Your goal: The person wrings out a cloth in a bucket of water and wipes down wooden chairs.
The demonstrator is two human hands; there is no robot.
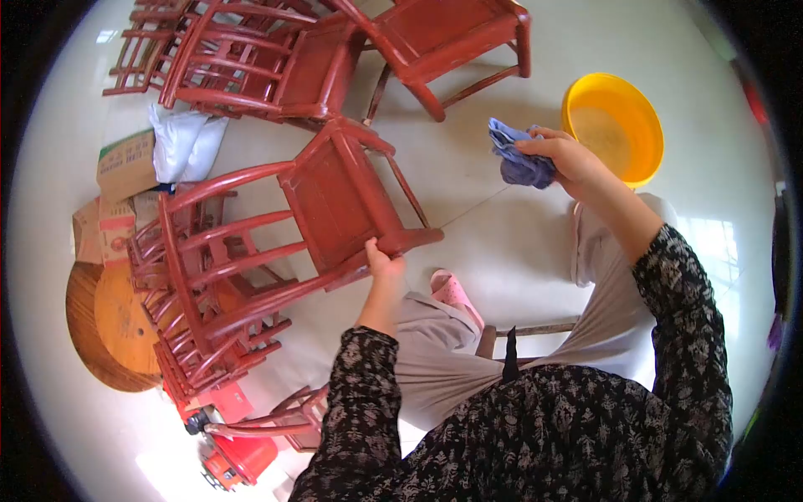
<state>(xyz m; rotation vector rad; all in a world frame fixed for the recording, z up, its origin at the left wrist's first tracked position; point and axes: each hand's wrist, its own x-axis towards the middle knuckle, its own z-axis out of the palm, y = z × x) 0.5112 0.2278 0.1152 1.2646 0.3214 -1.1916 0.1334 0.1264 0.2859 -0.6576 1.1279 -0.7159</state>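
A red wooden chair (340,197) stands tilted in front of me, its slatted back toward the left. My left hand (385,263) grips the near edge of its seat frame, thumb on top and the other fingers hidden below. In my right hand (565,157) is a bunched blue-grey cloth (524,159), held up in the air apart from the chair. Just beyond that hand is a round yellow basin (651,138) on the floor; its inside looks pale and murky.
More red chairs (452,38) stand at the top and left. Cardboard boxes (125,167), a white plastic bag (180,142) and a round wooden tabletop (84,326) lie to the left. A red bucket-like container (251,456) sits lower left. My foot wears a pink slipper (456,297).
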